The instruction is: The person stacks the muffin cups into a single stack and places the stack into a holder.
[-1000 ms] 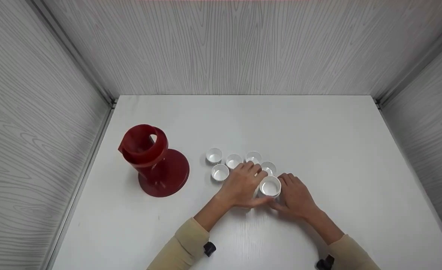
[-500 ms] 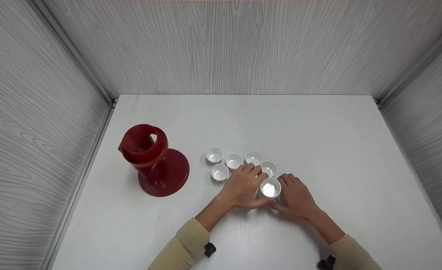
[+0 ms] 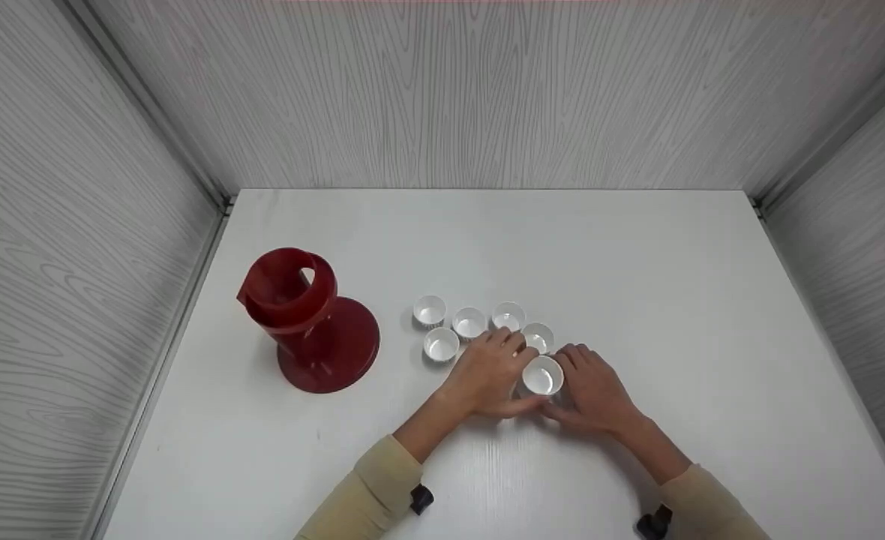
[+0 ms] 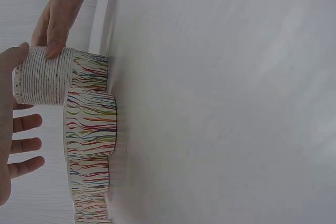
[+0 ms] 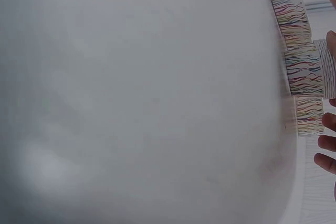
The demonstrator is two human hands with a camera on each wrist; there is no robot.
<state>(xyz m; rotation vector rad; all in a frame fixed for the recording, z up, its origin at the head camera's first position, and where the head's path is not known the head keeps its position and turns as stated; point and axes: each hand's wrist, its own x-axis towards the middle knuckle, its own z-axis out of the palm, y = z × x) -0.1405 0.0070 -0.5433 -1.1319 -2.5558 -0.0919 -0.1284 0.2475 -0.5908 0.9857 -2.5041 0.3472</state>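
Note:
A tall nested stack of paper baking cups (image 3: 542,375) stands upright between my two hands, white inside with colourful wavy lines outside. My left hand (image 3: 487,375) holds it from the left, thumb across the front. From the right, my right hand (image 3: 596,390) grips the same stack, its thumb near the left thumb at the front. In the left wrist view many tight rims show on the stack (image 4: 44,74), with the right thumb pressed on its side. Several single baking cups (image 3: 441,345) stand just beyond and left of the hands; the left fingers partly cover the nearest ones.
A red plastic stand (image 3: 328,345) with a round base and an open, spout-like top is on the left of the white table (image 3: 637,262). Grey wood-grain panels (image 3: 442,97) enclose the table at the back and both sides.
The top rim of the stack has shifted slightly toward me and settled level. Both hands stay almost in place around it; the single cups and red stand have not moved.

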